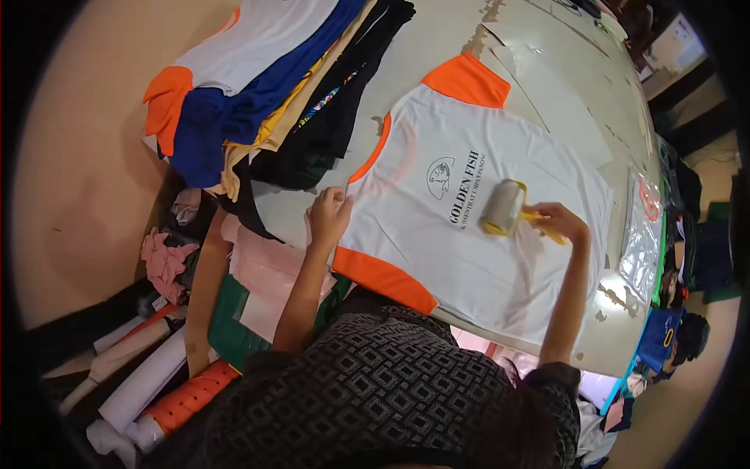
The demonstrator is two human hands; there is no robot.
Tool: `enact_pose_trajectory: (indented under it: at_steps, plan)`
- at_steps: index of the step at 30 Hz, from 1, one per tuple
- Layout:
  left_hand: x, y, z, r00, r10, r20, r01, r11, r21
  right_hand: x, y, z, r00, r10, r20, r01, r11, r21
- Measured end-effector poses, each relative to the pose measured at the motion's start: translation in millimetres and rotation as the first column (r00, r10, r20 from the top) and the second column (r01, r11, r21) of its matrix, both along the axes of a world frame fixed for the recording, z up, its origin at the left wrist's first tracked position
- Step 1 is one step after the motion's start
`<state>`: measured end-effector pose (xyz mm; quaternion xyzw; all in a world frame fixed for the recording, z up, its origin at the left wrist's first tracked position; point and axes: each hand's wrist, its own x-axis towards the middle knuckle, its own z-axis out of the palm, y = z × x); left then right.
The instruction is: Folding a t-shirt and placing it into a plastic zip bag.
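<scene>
A white T-shirt with orange sleeves and an orange collar lies spread flat on the table, its neckline to the left. It bears a printed fish drawing and dark writing. My right hand grips the yellow handle of a lint roller. The roller's pale cylinder is over the shirt just right of the print; whether it touches the cloth is hard to tell. At the end of the collar, my left hand has the shirt's shoulder edge between thumb and fingers.
Folded garments are stacked at the table's upper left. A clear plastic bag rests near its right edge. Fabric rolls, a green container and pink cloth sit lower left. A blue basket stands right.
</scene>
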<state>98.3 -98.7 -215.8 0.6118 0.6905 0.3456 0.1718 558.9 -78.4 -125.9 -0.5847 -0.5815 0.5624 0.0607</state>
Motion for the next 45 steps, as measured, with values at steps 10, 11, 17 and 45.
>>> enact_pose_trajectory:
  at_steps: [10,11,17,45]
  plan:
    - [-0.8,44.8,5.3,0.998,-0.050,0.044,0.058,0.978,-0.201,172.3,-168.5,31.8,0.853,-0.408,0.325,0.496,0.827,-0.264]
    - [-2.1,45.2,5.2,0.997,-0.050,0.061,0.062,0.975,-0.214,169.6,-164.4,31.8,0.836,-0.396,0.379,0.508,0.819,-0.265]
    - [-7.9,43.6,-2.7,0.993,-0.071,0.094,0.082,0.990,-0.117,66.1,-69.0,37.5,0.900,-0.050,0.433,0.117,0.985,-0.130]
    - [-19.3,49.7,-4.4,0.887,-0.163,0.431,0.239,0.963,-0.127,108.3,-164.1,42.4,0.712,0.011,0.702,0.313,0.890,-0.332]
